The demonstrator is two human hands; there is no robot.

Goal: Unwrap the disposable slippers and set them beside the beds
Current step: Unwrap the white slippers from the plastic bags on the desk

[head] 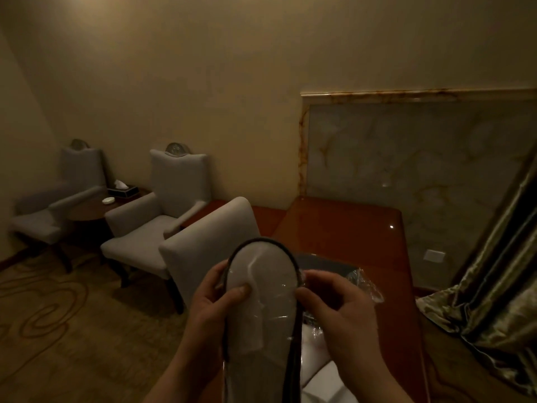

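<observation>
Both hands are on the wrapped slipper (261, 289). My left hand (213, 299) clasps its left edge, thumb pressed flat on the pale face and fingers curled behind. My right hand (334, 306) is pinched shut at the right edge, on what looks like the film (366, 286). I cannot tell whether it has the dark trim as well.

The slipper is held in the air at the near left corner of the desk (348, 228), pale face toward me. Its long axis runs almost straight away from me, rounded end at the far top and the other end dropping out of view below. Both grips sit around its far half, one on each side, so neither hand is nearer. Film covers the face, with creases glinting across it, and a loose bunch of it flares out past my right fingers over the desk.

My judgement is that the unwrapping is only begun. The next pull should go along that long axis, with the right hand drawing film while the left holds the slipper steady.

A grey chair (203, 242) stands against the desk's left side, and two armchairs (151, 216) sit further left of it. A curtain (494, 286) hangs at the desk's right. No bed is in view.
</observation>
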